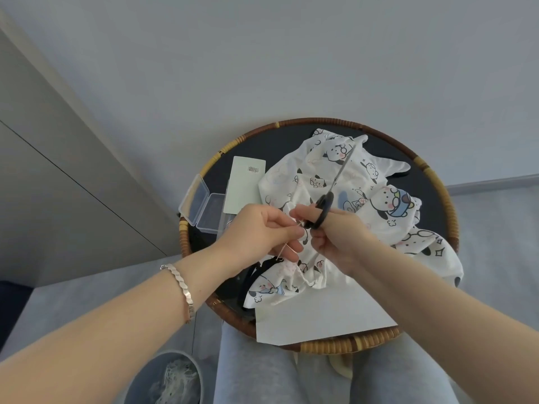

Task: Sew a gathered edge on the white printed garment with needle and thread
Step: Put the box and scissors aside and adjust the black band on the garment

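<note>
White printed garment (pixel 364 199) lies crumpled across the dark top of the round rattan-rimmed tray (pixel 450 217), spreading from the far edge down to a gathered, puckered edge just below and beneath both hands. A white paper sheet (pixel 320 316) lies under its near side. The left hand (pixel 259 231) hovers above the garment's near-left part, thumb and fingers pinching a pale thread (pixel 281 249) that runs down toward the gathered edge. The right hand (pixel 338 237), touching the left, grips black-handled scissors (pixel 326 204) with fingers through the loop, blades pointing away over the fabric. Whether the blades are parted cannot be told.
</note>
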The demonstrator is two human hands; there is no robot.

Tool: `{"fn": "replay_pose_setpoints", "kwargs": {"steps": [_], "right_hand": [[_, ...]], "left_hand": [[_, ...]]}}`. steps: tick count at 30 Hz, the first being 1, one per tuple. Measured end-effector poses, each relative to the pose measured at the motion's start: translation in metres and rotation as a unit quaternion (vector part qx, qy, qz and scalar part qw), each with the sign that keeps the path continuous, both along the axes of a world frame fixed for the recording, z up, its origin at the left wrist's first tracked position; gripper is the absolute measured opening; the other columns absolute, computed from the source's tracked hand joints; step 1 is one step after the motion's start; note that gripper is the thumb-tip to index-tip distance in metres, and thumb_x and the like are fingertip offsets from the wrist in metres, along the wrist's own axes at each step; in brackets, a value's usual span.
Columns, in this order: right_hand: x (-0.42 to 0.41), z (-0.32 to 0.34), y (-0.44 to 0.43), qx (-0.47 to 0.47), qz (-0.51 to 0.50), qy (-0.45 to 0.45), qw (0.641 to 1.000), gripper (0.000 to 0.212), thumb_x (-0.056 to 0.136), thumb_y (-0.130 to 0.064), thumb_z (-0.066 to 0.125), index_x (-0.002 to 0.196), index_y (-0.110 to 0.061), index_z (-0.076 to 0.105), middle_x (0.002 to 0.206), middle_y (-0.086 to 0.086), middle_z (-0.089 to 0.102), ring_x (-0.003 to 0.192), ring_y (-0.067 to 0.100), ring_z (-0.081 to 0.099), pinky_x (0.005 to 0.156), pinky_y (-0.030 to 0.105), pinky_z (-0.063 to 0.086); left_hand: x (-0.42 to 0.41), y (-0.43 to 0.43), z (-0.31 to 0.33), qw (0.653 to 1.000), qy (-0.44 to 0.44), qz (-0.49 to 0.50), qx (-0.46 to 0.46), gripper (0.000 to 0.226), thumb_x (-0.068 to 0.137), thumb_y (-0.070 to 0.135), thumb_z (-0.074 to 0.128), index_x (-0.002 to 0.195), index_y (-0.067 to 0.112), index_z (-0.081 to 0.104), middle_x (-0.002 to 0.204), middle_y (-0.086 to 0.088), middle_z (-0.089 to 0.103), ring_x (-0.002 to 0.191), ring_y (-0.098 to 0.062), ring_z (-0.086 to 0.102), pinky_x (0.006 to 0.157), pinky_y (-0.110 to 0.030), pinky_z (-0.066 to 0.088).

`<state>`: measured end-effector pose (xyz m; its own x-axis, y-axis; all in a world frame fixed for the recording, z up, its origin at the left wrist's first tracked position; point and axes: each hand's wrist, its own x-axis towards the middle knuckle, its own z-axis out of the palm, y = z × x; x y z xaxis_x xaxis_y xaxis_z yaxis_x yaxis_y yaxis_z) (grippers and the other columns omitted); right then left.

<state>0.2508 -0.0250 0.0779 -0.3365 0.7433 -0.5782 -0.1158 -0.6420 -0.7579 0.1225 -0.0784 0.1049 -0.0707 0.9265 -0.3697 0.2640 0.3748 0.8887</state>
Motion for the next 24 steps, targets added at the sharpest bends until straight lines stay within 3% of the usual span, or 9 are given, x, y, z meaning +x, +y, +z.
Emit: {"fn": "replay_pose_setpoints", "kwargs": {"steps": [2,5,10,12,14,16,18,20,24], "right_hand": [[0.004,-0.002,0.004,0.025,-0.001,-0.035,0.999,0.028,0.073,-0.01,0.074,0.098,-0.001,0.065,0.078,0.006,0.057,0.038,0.003,0.035,0.038,0.013,0.034],[0.012,-0.004,0.01,0.054,0.009,-0.081,0.995,0.027,0.068,-0.011,0.078,0.091,-0.006,0.065,0.07,0.004,0.053,0.04,0.006,0.035,0.04,0.015,0.034],[0.018,-0.005,0.016,0.083,0.039,-0.128,0.987,0.022,0.067,-0.01,0.079,0.083,-0.007,0.064,0.066,0.005,0.047,0.04,0.008,0.034,0.041,0.016,0.032],[0.019,-0.005,0.016,0.094,0.06,-0.14,0.984,0.025,0.068,-0.013,0.079,0.087,-0.003,0.066,0.07,0.007,0.054,0.043,0.009,0.036,0.043,0.016,0.035],[0.023,-0.004,0.015,0.114,0.088,-0.163,0.976,0.028,0.072,-0.022,0.077,0.089,-0.003,0.066,0.075,0.006,0.068,0.043,0.008,0.038,0.047,0.016,0.039],[0.033,-0.006,0.013,0.129,0.133,-0.202,0.962,0.036,0.072,-0.035,0.075,0.087,-0.004,0.066,0.068,0.0,0.072,0.045,0.008,0.039,0.051,0.019,0.04],[0.045,-0.01,0.01,0.135,0.203,-0.249,0.937,0.048,0.067,-0.049,0.073,0.083,-0.005,0.066,0.059,-0.002,0.068,0.049,0.01,0.039,0.053,0.02,0.038],[0.057,-0.012,0.006,0.128,0.283,-0.261,0.914,0.06,0.058,-0.064,0.065,0.079,-0.008,0.065,0.058,-0.001,0.063,0.05,0.011,0.04,0.054,0.02,0.036],[0.071,-0.009,0.006,0.125,0.397,-0.231,0.879,0.054,0.063,-0.068,0.052,0.066,-0.014,0.053,0.057,0.0,0.055,0.049,0.01,0.038,0.051,0.018,0.032]], "left_hand": [[0.0,-0.003,-0.002,1.0,-0.005,0.006,0.011,0.01,0.083,0.01,0.066,0.093,0.009,0.066,0.07,-0.005,0.072,0.055,-0.014,0.068,0.053,-0.017,0.051],[-0.004,-0.007,-0.005,1.0,0.001,-0.015,0.022,0.025,0.085,0.011,0.064,0.106,0.023,0.057,0.078,-0.001,0.074,0.064,-0.015,0.07,0.059,-0.019,0.054],[-0.011,-0.011,-0.01,0.996,0.012,-0.079,0.026,0.017,0.087,0.003,0.058,0.091,0.017,0.066,0.083,0.002,0.074,0.071,-0.014,0.071,0.063,-0.011,0.049],[-0.012,-0.011,-0.011,0.995,0.038,-0.088,0.029,0.02,0.088,0.003,0.057,0.092,0.019,0.068,0.087,0.007,0.073,0.074,-0.01,0.071,0.071,-0.009,0.048],[-0.013,-0.011,-0.012,0.996,0.044,-0.064,0.042,0.023,0.089,0.003,0.054,0.1,0.019,0.066,0.096,0.009,0.071,0.073,-0.009,0.071,0.068,-0.005,0.048],[-0.015,-0.01,-0.013,0.997,0.046,-0.032,0.053,0.027,0.09,0.002,0.053,0.108,0.019,0.064,0.105,0.01,0.069,0.074,-0.009,0.071,0.069,-0.011,0.05],[-0.017,-0.009,-0.015,0.997,0.064,-0.02,0.049,0.031,0.091,0.002,0.051,0.113,0.022,0.062,0.114,0.012,0.063,0.075,-0.007,0.07,0.086,-0.024,0.045],[-0.019,-0.008,-0.017,0.995,0.086,-0.024,0.037,0.034,0.092,0.004,0.051,0.119,0.024,0.059,0.118,0.017,0.059,0.076,-0.005,0.07,0.093,-0.032,0.045],[-0.022,-0.005,-0.021,0.994,0.101,-0.043,0.021,0.041,0.09,0.004,0.054,0.126,0.025,0.055,0.118,0.02,0.057,0.079,-0.003,0.069,0.102,-0.03,0.039]]}}
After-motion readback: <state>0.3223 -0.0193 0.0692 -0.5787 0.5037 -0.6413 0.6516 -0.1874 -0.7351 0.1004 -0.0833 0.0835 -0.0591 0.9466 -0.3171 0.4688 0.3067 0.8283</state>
